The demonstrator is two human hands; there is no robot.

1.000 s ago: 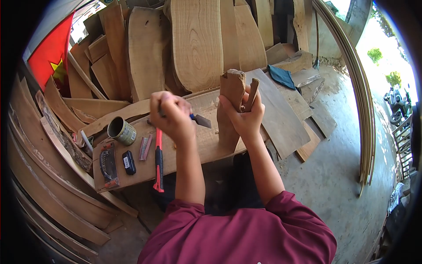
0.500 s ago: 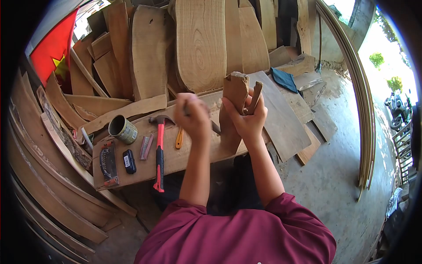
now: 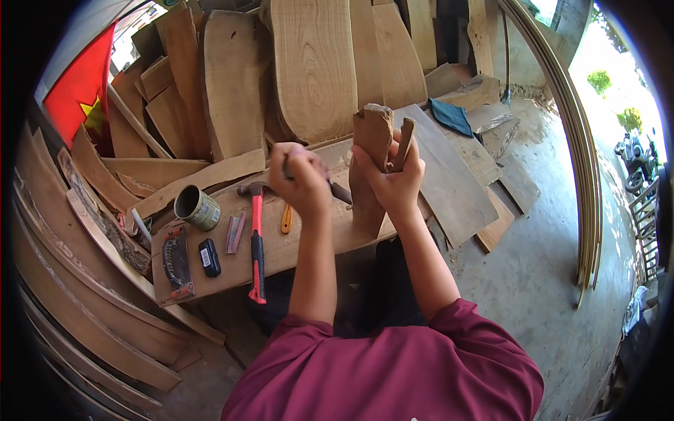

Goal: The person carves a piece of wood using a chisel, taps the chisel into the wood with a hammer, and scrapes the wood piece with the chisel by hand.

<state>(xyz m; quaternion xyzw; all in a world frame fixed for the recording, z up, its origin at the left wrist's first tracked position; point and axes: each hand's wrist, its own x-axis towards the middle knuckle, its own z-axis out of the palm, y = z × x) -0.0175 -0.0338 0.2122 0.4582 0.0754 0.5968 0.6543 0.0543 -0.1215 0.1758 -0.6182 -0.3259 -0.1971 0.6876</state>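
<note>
My right hand (image 3: 397, 175) wraps round a thick wooden board (image 3: 368, 200) standing on end on the workbench, its top edge rough and broken. A narrow strip of wood (image 3: 403, 145) rises beside the board between the fingers of that hand. To the left, my left hand (image 3: 302, 179) is raised over the bench in a closed, slightly blurred fist. Something dark shows at its fingers; I cannot tell what it is. A dark rod-like piece (image 3: 341, 193) lies between the fist and the board, partly covered.
On the workbench (image 3: 288, 256) are a claw hammer (image 3: 257, 238), an orange-handled tool (image 3: 286, 219), an open can (image 3: 196, 208), a black case (image 3: 208, 257) and a flat tool (image 3: 177, 263). Wooden slabs (image 3: 316, 70) lean behind. A wide board (image 3: 449, 189) lies to the right.
The view has shifted slightly. My left fist has moved a little to the left; my right hand keeps its grip on the upright board.
</note>
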